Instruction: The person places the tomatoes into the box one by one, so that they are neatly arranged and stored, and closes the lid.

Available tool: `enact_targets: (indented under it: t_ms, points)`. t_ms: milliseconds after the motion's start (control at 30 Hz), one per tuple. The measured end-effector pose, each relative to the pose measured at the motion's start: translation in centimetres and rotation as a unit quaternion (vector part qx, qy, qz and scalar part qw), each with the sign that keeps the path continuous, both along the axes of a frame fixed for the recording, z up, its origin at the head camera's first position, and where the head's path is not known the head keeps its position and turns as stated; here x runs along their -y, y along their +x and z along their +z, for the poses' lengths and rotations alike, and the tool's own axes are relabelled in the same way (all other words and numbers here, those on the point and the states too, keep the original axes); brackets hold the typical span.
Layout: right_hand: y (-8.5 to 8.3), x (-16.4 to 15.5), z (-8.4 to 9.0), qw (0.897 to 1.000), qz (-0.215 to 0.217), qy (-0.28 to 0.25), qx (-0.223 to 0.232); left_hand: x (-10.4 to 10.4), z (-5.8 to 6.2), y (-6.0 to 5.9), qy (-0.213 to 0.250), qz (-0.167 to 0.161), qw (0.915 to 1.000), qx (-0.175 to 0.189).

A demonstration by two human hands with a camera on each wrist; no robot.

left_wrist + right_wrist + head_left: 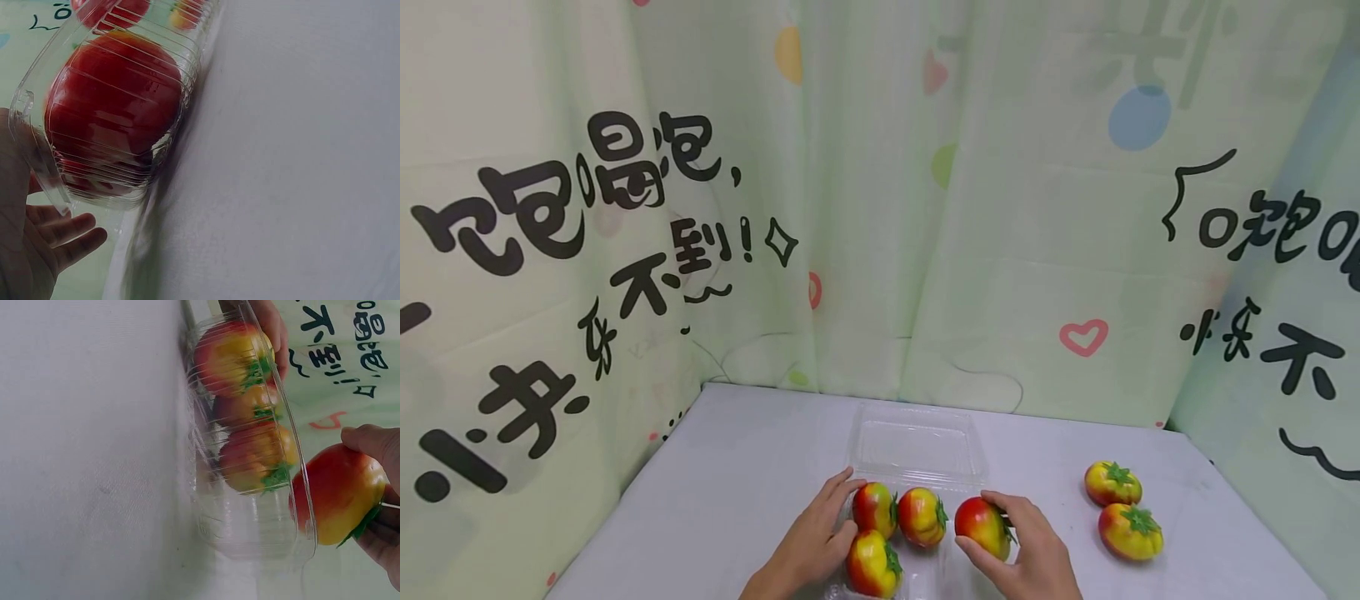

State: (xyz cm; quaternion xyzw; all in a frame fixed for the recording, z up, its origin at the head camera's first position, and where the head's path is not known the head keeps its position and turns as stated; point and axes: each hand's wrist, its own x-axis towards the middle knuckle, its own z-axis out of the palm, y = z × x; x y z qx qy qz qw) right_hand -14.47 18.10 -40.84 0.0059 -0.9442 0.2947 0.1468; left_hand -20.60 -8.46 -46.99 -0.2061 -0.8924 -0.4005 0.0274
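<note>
In the head view, my right hand [1033, 550] holds a red-and-yellow tomato [981, 525] between thumb and fingers, over the right part of a clear plastic box [250, 528]. Its green leafy top points toward my palm. My left hand [812, 542] rests along the box's left end, fingers extended and thumb near the rim. Inside the box sit three similar tomatoes: one at the back left [874, 508], one beside it [922, 517] and one in front [874, 563]. The left wrist view shows a tomato [115, 94] through the ribbed wall, with loosely spread fingers [78, 244] beyond the end.
The box's clear lid [917, 450] lies folded open toward the back. On the right of the white table [760, 450] stand two more tomatoes, one farther back [1112, 483] and one nearer [1130, 533]. A printed curtain [880, 208] encloses the table's back and sides.
</note>
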Motion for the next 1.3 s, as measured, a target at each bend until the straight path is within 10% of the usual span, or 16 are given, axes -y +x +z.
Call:
enact_targets:
  t_ms: [1300]
  points:
    - [0.5, 3.3, -1.9, 0.984, 0.142, -0.022, 0.107, 0.1, -0.1, 0.1, 0.005, -0.005, 0.9998, -0.016]
